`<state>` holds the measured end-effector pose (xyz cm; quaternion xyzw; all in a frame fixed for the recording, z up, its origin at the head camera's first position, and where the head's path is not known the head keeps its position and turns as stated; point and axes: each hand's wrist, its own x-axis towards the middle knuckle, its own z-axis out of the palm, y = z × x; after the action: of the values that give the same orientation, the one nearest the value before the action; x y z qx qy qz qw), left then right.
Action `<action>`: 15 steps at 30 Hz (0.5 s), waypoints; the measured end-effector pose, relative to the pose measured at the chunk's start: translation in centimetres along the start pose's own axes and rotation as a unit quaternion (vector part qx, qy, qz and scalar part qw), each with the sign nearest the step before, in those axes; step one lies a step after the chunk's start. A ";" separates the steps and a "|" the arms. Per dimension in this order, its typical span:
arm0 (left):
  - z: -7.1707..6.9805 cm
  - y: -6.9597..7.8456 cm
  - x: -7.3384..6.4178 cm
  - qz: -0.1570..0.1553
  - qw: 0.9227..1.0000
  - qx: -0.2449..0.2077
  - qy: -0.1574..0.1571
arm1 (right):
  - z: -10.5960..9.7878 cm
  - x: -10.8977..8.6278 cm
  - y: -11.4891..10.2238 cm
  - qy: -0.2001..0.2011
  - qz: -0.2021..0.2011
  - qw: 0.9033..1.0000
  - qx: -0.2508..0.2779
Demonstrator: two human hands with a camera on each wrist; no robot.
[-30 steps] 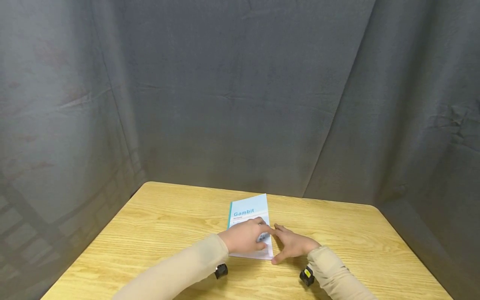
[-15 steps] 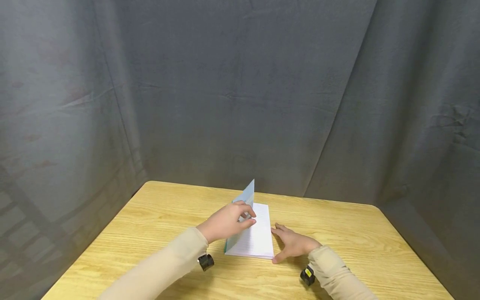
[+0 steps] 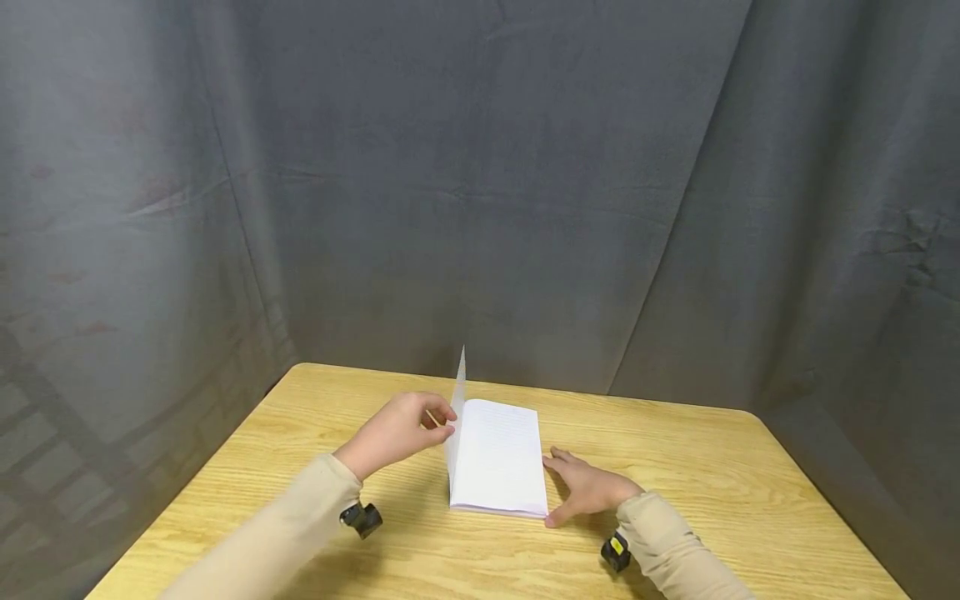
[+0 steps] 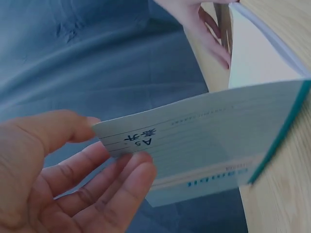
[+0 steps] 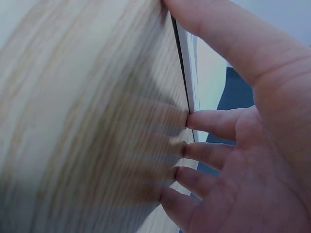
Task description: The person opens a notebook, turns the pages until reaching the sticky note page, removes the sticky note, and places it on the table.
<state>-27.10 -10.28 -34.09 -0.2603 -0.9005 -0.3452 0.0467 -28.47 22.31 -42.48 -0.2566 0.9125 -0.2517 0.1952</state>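
Note:
A notebook [image 3: 501, 458] lies on the wooden table with its front cover [image 3: 456, 417] standing nearly upright at the left and a white page bared. My left hand [image 3: 405, 425] pinches the cover's free edge between thumb and fingers. Printed lettering and a teal spine strip show on the cover's outer face [image 4: 204, 141] in the left wrist view. To the right, my right hand [image 3: 588, 487] rests on the table, thumb and fingers spread along the notebook's right edge. In the right wrist view, its fingertips [image 5: 194, 119] touch the tabletop beside the page block.
The wooden tabletop [image 3: 712, 483] extends on both sides of the notebook. Grey fabric [image 3: 465, 208] hangs behind the table and at both sides. A small black device is strapped at each wrist.
My left hand has moved left, lifting the notebook's cover from lying flat to nearly upright and baring the white page. The right hand has stayed at the right edge.

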 end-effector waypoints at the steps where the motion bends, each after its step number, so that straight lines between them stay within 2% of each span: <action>1: -0.3 -0.2 -0.2 -0.002 1.000 0.001 0.000 | 0.0 0.0 0.0 0.000 -0.001 1.000 0.000; 5: -1.3 -1.4 -0.9 -0.008 1.000 0.001 -0.001 | 0.0 -0.1 -0.1 -0.002 0.007 1.000 0.003; 8: -1.9 -2.3 -1.6 -0.020 1.000 -0.016 -0.005 | 0.0 -0.1 -0.2 -0.004 0.010 1.000 0.009; 15: -2.3 -4.8 -3.0 -0.061 0.996 -0.058 -0.021 | -0.1 -0.3 -0.1 -0.012 0.010 1.000 0.022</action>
<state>-27.19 -16.11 -36.01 -0.2145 -0.8938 -0.3937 -0.0081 -28.25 22.41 -42.30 -0.2460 0.9070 -0.2664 0.2141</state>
